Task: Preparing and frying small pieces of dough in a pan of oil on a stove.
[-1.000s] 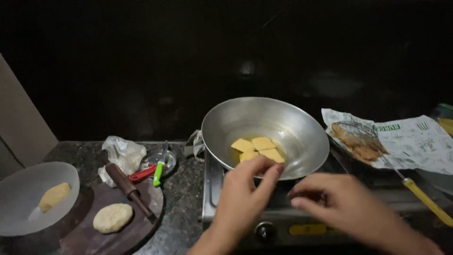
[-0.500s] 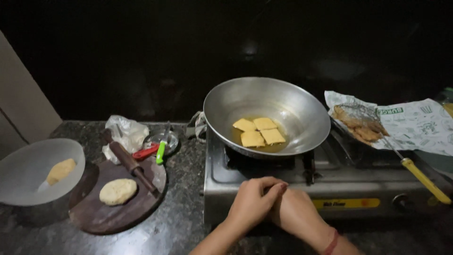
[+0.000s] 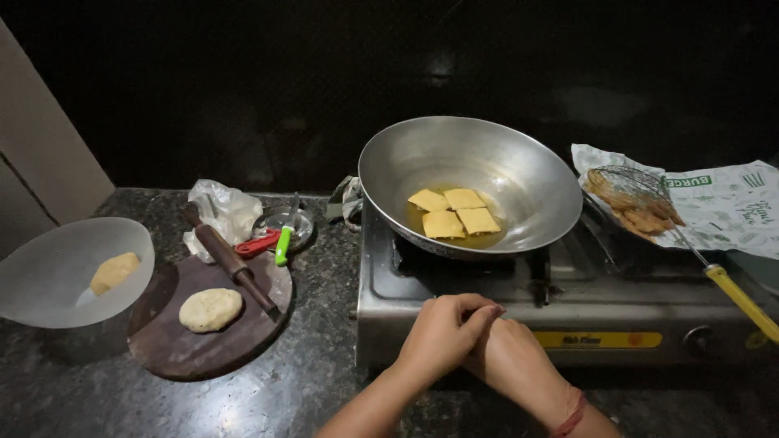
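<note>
Steel wok [image 3: 519,174]: sits on the left burner of the gas stove [image 3: 649,312], tilted slightly toward the camera, with a shallow pool of oil at the bottom.
Dough squares [image 3: 454,212]: four flat yellow pieces lying in the oil, touching one another.
Left hand [image 3: 445,334]: at the stove's front edge, fingers curled and closed, resting on the right hand; it holds nothing that can be seen.
Right hand [image 3: 519,365]: under and just beside the left, fingers tucked in front of the control panel; whether they grip a knob cannot be told.
Wire skimmer [image 3: 629,195]: yellow-handled, lying on the right side of the stove, with fried pieces in its basket, over printed paper [image 3: 730,203].
Round board [image 3: 203,320]: left of the stove, carrying a dough disc [image 3: 210,309] and a rolling pin [image 3: 231,259].
Pale bowl [image 3: 49,276]: far left, with one lump of dough inside.
Risk, oil: in my judgement the tilted wok could slop hot oil if the stove is nudged by the hands below it.
Risk, overlap: the touching squares may stick together or brown unevenly.
Risk, paper: it lies close to the burners and could scorch.
</note>
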